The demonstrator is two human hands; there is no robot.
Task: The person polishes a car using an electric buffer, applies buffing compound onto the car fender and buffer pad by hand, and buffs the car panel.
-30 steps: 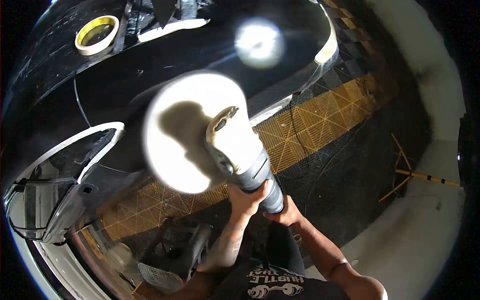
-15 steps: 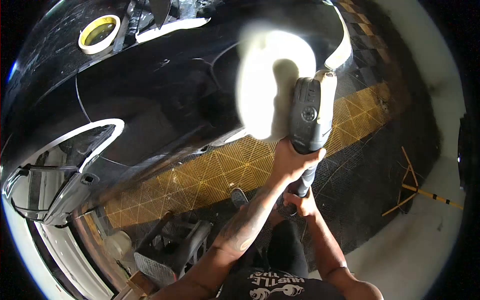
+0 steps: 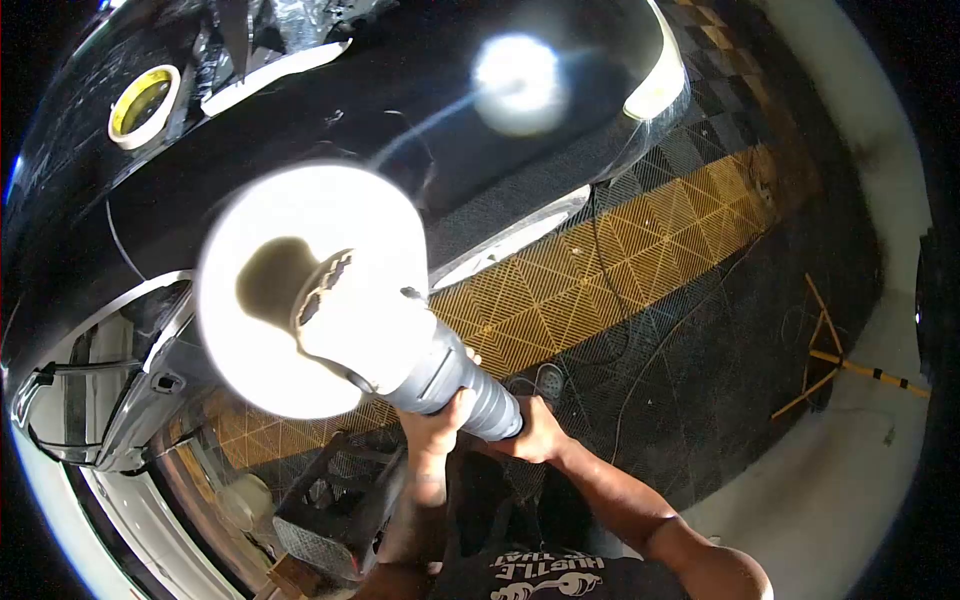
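A polisher [image 3: 430,370] with a big round white pad [image 3: 325,215] is in both my hands, slanting down to the right from the pad. My left hand [image 3: 435,425] wraps its dark grip just behind the glaring white head. Around the rear end of the same grip closes my right hand [image 3: 535,432]. The pad covers part of a glossy black car panel [image 3: 470,170]; I cannot tell whether it touches the paint. Strong light washes out the pad and head.
A tape roll [image 3: 144,108] lies on the car at upper left. White masking tape [image 3: 280,78] edges the panel. A black step stool [image 3: 315,535] and a pale bucket [image 3: 243,500] stand at lower left. A cord crosses the yellow floor tiles [image 3: 690,215]; a yellow-and-black stand [image 3: 830,365] is at right.
Both hands have swung the polisher from the panel's right end to the left and turned it, so its head now points up-left. A bright light reflection shows on the panel.
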